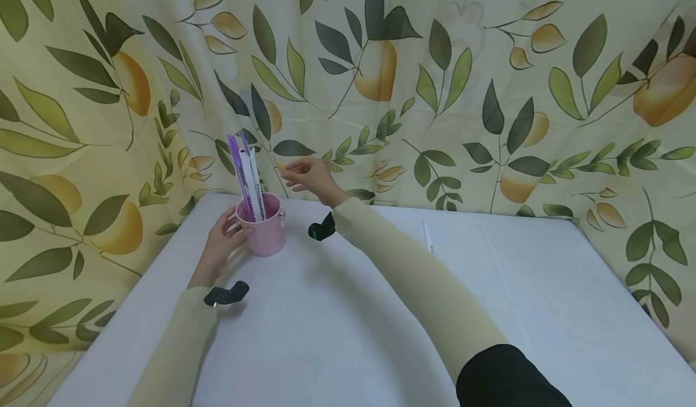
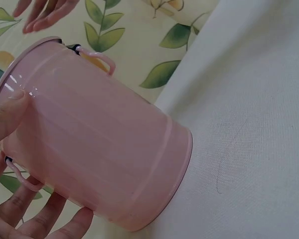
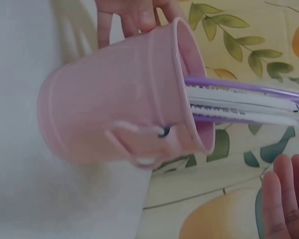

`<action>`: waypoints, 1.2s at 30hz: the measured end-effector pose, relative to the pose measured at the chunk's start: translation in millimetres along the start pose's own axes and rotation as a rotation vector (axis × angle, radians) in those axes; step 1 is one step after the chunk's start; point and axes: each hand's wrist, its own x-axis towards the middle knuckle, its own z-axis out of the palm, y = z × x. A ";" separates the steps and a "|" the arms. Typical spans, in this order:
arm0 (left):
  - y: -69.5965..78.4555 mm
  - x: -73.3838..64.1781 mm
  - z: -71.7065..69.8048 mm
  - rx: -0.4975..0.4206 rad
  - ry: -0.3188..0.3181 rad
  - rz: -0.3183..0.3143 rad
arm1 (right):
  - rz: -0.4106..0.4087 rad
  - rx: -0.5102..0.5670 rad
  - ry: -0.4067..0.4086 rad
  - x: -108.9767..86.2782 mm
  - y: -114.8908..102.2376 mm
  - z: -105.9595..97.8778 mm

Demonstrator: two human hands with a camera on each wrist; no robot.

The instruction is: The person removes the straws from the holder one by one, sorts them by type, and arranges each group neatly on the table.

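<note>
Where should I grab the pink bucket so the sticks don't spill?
Probably hold the pink bucket by its wall just below the rim, coming from the left, where the left hand is. The wall is round, so thumb and fingers can curve along it, and the bucket stands upright. Coming from above looks harder: the tall sticks poke out of the open top.

- Cream curtain with a fruit-and-leaf print, hanging behind the table
- White table
- Thin dark strand, lying on the table
</note>
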 end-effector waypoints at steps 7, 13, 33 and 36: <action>-2.4 1.3 4.1 0.043 0.048 0.034 | -0.039 0.027 0.044 12.8 -0.1 27.7; -8.0 3.3 6.7 0.124 0.096 0.067 | 0.001 0.078 0.063 19.8 6.4 47.7; -9.8 5.5 6.2 0.200 0.105 0.058 | -0.006 -0.075 0.116 29.9 9.9 74.4; -10.3 6.0 6.6 0.191 0.104 0.058 | -0.006 -0.110 0.129 30.0 8.9 75.8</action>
